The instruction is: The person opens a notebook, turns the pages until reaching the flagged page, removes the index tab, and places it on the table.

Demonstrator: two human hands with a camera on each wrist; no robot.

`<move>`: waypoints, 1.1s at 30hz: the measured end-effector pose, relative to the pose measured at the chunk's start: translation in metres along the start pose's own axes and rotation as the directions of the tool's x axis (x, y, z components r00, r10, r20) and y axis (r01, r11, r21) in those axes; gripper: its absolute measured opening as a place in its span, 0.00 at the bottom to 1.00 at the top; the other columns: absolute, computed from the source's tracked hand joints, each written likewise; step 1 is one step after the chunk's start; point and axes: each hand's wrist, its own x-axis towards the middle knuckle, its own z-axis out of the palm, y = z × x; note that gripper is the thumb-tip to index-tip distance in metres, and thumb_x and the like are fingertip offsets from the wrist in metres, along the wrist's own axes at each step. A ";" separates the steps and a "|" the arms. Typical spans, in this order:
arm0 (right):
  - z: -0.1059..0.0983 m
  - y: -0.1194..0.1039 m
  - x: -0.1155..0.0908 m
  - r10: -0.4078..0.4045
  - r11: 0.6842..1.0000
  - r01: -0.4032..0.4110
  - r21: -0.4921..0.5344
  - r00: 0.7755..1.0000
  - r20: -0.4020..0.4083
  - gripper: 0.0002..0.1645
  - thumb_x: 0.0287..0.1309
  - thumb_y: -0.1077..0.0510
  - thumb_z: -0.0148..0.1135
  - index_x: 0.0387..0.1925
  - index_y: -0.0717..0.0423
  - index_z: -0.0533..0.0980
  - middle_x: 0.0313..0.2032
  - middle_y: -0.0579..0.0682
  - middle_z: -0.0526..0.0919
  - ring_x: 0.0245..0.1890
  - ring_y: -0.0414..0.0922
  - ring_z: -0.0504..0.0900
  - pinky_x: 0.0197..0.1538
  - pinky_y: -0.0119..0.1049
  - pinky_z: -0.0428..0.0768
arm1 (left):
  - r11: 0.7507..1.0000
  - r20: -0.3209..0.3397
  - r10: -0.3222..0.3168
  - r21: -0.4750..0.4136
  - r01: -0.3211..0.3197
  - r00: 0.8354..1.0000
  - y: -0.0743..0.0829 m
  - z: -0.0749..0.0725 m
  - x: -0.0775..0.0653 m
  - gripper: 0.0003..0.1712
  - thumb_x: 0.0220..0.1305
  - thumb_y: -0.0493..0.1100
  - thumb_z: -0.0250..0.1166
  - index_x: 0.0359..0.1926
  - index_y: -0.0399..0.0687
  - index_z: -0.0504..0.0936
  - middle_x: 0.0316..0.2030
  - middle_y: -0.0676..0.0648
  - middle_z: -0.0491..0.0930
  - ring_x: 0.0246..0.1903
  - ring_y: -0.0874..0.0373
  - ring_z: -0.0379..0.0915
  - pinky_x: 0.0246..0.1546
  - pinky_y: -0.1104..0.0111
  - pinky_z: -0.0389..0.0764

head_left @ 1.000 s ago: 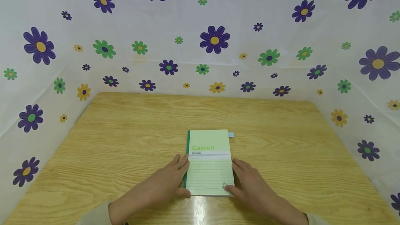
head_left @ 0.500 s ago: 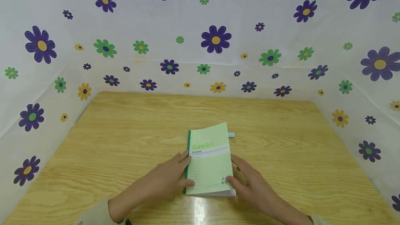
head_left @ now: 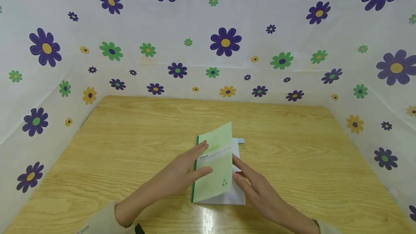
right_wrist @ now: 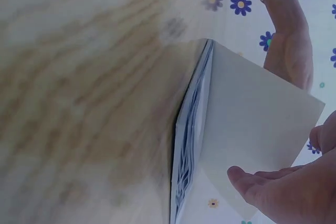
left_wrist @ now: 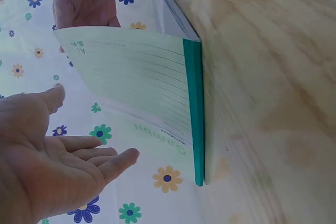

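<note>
Table (head_left: 130,136): slick-looking wood; ntbk could slide if I shove sideways.
Notebook (head_left: 216,185): on table btwn my hands; not pinned AFAICT, so might twist w/ the cover.
Cover (left_wrist: 134,72): partly lifted, bowed; prob. flops back if let go, could crease by spine (left_wrist: 193,93) if forced.
L hand (head_left: 180,170): fingers straight, thumb spread, over cover's front; can't tell if touching. Could block its swing.
R hand (head_left: 260,190): fingers extended behind cover, no pinch; edge could slip off.
Tab (head_left: 241,141): blue, by far R corner; might snag.

Free gap under the notebook cover (head_left: 217,177)
</note>
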 end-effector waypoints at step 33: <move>0.003 -0.020 0.034 -0.084 0.986 0.119 -0.119 0.962 0.260 0.39 0.81 0.47 0.49 0.84 0.46 0.47 0.81 0.45 0.50 0.80 0.46 0.51 0.77 0.53 0.57 | 0.961 -0.056 0.043 -0.272 -0.057 0.998 0.018 -0.022 -0.012 0.36 0.79 0.44 0.55 0.82 0.53 0.54 0.80 0.53 0.51 0.72 0.50 0.64 0.62 0.61 0.77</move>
